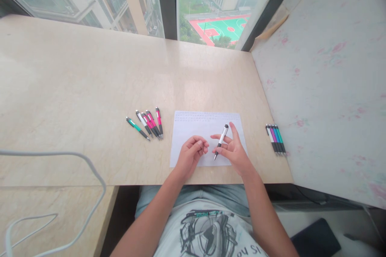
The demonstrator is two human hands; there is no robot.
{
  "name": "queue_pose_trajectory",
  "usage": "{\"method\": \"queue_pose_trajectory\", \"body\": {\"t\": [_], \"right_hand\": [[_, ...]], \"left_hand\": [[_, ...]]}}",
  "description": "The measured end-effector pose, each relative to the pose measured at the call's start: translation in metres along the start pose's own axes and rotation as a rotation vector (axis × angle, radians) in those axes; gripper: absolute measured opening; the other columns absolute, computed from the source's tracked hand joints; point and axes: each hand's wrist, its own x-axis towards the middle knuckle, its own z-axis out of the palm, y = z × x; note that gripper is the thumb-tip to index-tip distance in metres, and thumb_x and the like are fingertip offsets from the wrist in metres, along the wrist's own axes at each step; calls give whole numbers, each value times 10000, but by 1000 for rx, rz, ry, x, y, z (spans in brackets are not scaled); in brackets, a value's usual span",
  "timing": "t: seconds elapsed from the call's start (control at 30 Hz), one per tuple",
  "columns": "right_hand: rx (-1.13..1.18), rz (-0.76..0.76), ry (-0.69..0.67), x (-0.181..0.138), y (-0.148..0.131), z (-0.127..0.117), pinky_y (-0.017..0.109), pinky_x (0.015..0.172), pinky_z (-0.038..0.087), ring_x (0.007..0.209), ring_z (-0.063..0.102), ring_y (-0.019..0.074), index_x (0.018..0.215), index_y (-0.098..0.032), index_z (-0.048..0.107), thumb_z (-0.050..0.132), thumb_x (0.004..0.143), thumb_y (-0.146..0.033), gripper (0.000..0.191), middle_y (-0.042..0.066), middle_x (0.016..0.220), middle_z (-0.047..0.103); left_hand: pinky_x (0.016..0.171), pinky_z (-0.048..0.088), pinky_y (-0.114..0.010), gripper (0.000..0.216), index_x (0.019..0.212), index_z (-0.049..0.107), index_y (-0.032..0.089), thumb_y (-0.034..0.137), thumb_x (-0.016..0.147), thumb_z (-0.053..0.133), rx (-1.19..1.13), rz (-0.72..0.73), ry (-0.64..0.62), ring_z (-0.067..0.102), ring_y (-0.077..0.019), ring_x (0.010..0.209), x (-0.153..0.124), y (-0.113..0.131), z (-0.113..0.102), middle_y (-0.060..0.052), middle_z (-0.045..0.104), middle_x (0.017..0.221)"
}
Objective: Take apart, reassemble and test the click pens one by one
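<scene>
My right hand (237,150) holds a white ballpoint pen (223,135) with a black grip between the thumb and fingers. The pen leans, its tip pointing down toward me, and the index finger is stretched up away from it. Beside it, my left hand (193,152) rests with fingers curled in and thumb against them; nothing shows in it. Under both hands lies a sheet of paper (183,132) with rows of small writing along its top. To the left are a green pen (137,127), a white pen (142,120) and several pink pens (159,119), loosely fanned.
At the right, by the flowered wall (325,100), several pens (276,139) stand side by side in a neat row. A pale cable (90,164) loops over the left part of the desk (90,80). Windows (223,12) border the far edge.
</scene>
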Motion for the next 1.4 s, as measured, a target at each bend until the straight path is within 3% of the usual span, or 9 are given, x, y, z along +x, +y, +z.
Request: {"method": "queue_pose_trajectory", "body": {"t": [0.37,0.6,0.63,0.7,0.77,0.83,0.93,1.07,1.4], "right_hand": [[9,1,46,-6,-1,-4,379,648,605,713,709,195,1473,-398,158,789,734,-268,981,-16,911,653],[-64,13,25,-4,3,-5,345,626,573,690,674,171,1530,-390,14,796,730,-299,1122,-18,904,658],[-113,15,38,-3,6,-6,331,615,560,672,657,162,1536,-366,44,796,728,-312,1105,-18,892,655],[-273,6,106,-1,9,-9,302,597,527,634,615,143,1506,-293,259,792,724,-351,948,-15,857,644],[-486,-30,198,0,10,-11,291,591,496,607,582,135,1318,-209,539,776,730,-394,660,-6,806,632],[-702,-94,266,0,9,-14,293,602,478,598,564,138,1088,-166,670,740,762,-417,417,9,767,632],[-980,-215,306,-2,6,-16,300,625,461,586,534,140,967,-163,702,663,829,-398,275,23,766,641],[-1207,-286,329,-5,6,-17,302,668,443,576,509,134,981,-173,698,595,878,-335,217,26,823,656],[-1381,-164,356,-12,12,-2,276,619,377,723,600,168,959,-213,681,609,870,-348,177,23,885,682]], "left_hand": [[681,441,-240,123,864,650,154,269,833,679,3,5,-6,563,-110,694,1,-1,-1,-46,656,835],[688,441,-236,108,860,650,155,259,844,669,-4,12,-18,562,-107,699,0,0,0,-45,654,837],[687,441,-236,109,862,651,154,260,843,671,-6,14,-16,562,-107,698,0,0,0,-45,654,837],[684,440,-232,110,869,654,152,257,841,674,-10,19,-11,560,-106,696,0,0,0,-46,652,831],[681,439,-228,108,874,654,149,250,841,674,-13,18,-8,558,-103,692,1,0,0,-45,650,825],[675,438,-224,105,875,654,147,243,840,675,-13,14,-6,557,-102,688,1,-1,0,-44,650,820],[668,435,-222,106,874,653,145,242,839,676,-13,12,-5,559,-102,685,2,-1,0,-45,653,817],[670,434,-225,113,869,658,146,247,828,687,-16,14,3,563,-102,682,2,-2,0,-44,657,810],[671,436,-225,95,863,662,145,234,834,675,-1,14,-2,565,-100,680,2,0,0,-45,660,813]]}}
